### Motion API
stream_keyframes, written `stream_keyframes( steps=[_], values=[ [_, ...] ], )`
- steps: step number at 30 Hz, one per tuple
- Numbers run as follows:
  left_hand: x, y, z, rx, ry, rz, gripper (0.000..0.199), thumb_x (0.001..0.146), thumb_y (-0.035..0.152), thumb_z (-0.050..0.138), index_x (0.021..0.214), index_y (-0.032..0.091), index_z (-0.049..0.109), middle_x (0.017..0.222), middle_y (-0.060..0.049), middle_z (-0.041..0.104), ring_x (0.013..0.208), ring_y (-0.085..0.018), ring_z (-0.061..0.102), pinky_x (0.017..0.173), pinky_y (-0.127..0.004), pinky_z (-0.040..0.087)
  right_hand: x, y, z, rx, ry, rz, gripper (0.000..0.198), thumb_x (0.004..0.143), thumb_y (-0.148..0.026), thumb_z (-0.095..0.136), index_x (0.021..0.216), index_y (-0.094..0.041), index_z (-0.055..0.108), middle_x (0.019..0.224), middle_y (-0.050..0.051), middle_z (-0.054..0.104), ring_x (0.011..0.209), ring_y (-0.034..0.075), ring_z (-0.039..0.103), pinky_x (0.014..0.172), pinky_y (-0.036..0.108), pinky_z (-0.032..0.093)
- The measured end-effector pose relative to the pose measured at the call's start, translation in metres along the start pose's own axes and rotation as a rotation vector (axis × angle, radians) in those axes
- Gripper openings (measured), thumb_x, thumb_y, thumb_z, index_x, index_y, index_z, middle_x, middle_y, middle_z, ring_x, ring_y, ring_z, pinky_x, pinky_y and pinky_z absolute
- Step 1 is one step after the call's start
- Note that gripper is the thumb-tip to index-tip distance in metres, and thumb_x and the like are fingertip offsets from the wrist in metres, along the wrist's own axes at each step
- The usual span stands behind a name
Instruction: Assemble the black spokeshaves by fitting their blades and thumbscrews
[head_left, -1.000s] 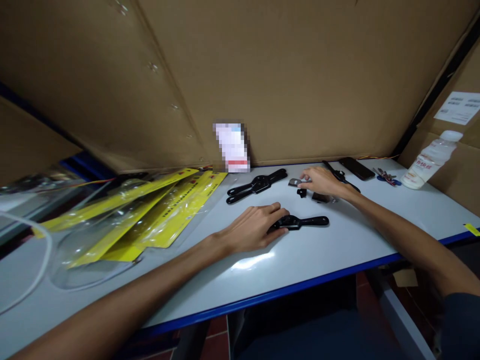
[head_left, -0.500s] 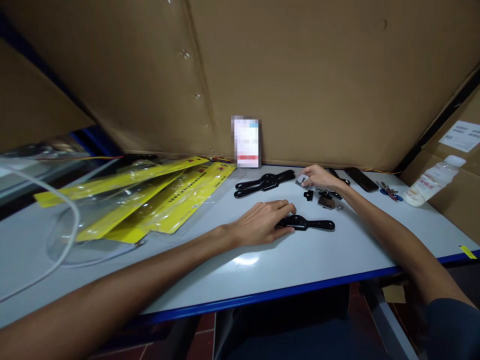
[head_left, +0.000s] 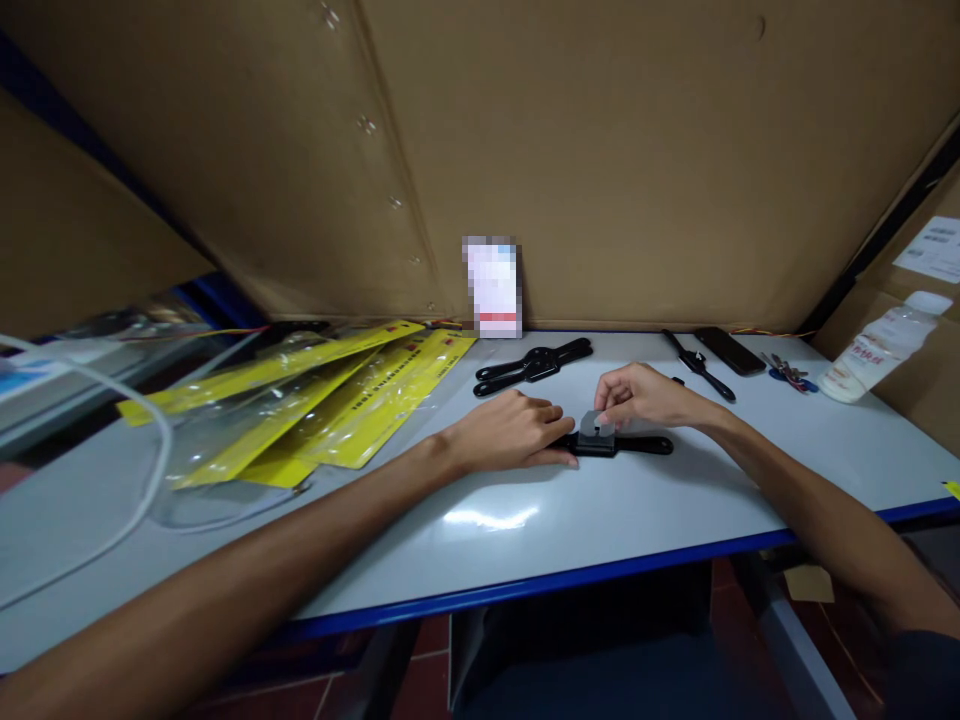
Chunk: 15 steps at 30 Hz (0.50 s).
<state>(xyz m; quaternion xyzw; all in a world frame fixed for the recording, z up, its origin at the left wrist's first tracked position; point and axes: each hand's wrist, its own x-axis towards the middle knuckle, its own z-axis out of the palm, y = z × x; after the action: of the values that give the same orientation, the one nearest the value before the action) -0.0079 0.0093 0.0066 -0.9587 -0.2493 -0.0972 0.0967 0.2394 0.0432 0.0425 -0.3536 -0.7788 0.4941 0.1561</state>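
A black spokeshave body (head_left: 643, 445) lies flat on the table in front of me. My left hand (head_left: 517, 432) is closed around its left handle and rests on the tabletop. Between the thumb and fingers of my right hand (head_left: 637, 396) is a grey metal blade (head_left: 588, 430) with a slot in it. The blade stands tilted over the middle of the spokeshave; whether it is seated there I cannot tell. Behind my hands, more black spokeshave bodies (head_left: 534, 366) lie together. The small parts behind my right hand are mostly hidden.
Yellow cards in clear packaging (head_left: 375, 410) spread over the left side, with a white cable (head_left: 154, 470) beside them. A lit screen (head_left: 496, 288) leans on the cardboard wall (head_left: 600, 170). To the right are another spokeshave (head_left: 697, 366), a dark phone (head_left: 731, 351), keys (head_left: 787, 373) and a bottle (head_left: 874, 355).
My right hand has brought the blade from the small parts at the back toward me, onto the middle of the spokeshave. My left hand stays on the handle, slightly further left.
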Motion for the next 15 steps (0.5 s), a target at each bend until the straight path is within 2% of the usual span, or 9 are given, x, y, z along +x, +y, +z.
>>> stream_keyframes(
  steps=[4, 10, 15],
  values=[
    [0.000, -0.003, 0.003, 0.018, -0.001, -0.004, 0.069, 0.105, 0.067, 0.020, 0.084, 0.017, 0.064, 0.067, -0.005, 0.061, 0.054, -0.016, 0.053, 0.051, -0.033, 0.029, 0.005, 0.009, 0.004, -0.033, 0.070, 0.008, 0.010, 0.072, -0.022, 0.073, 0.075, -0.018, 0.064, 0.063, -0.002, 0.066, 0.057, 0.014, 0.062, 0.057, 0.027, 0.049],
    [0.000, -0.006, 0.008, 0.052, 0.021, 0.032, 0.069, 0.107, 0.061, 0.015, 0.080, 0.018, 0.062, 0.059, -0.003, 0.057, 0.048, -0.015, 0.050, 0.049, -0.034, 0.028, 0.005, 0.015, 0.006, -0.153, 0.071, 0.006, 0.004, 0.074, -0.019, 0.070, 0.072, -0.018, 0.067, 0.061, -0.002, 0.065, 0.056, 0.013, 0.060, 0.057, 0.025, 0.046],
    [0.000, -0.006, 0.008, 0.038, 0.026, 0.042, 0.068, 0.108, 0.059, 0.014, 0.079, 0.018, 0.060, 0.060, -0.003, 0.059, 0.048, -0.014, 0.051, 0.050, -0.034, 0.028, 0.007, 0.017, 0.007, -0.133, 0.032, 0.002, 0.001, 0.074, -0.016, 0.068, 0.074, -0.018, 0.068, 0.060, -0.003, 0.064, 0.055, 0.012, 0.057, 0.057, 0.024, 0.045]
  ],
)
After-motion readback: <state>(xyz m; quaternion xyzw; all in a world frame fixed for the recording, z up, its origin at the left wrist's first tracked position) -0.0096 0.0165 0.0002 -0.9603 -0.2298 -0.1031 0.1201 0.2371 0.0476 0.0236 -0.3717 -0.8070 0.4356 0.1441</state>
